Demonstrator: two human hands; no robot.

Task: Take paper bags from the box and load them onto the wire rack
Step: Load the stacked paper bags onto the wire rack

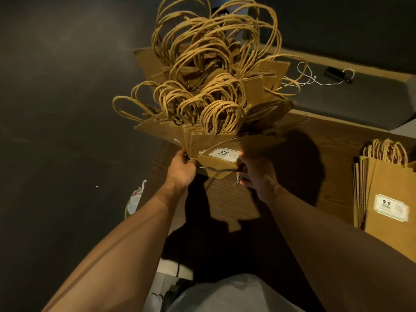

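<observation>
A thick fanned bundle of brown paper bags [216, 136] with twisted paper handles is held up in the middle of the view, handles pointing away from me. A white "9.9" label [222, 154] shows on the nearest bag. My left hand [182, 171] grips the bundle's lower left edge. My right hand [258, 174] grips the lower right corner; a thin metal piece [239, 178] shows by its fingers, what it is I cannot tell. No box or wire rack can be made out.
A second stack of the same bags [387, 199] lies on the wooden surface [333, 154] at the right. A dark ledge [360, 97] behind carries white string [315, 78] and a small dark object [337, 74]. A white plastic bag [135, 199] lies on the dark floor at the left.
</observation>
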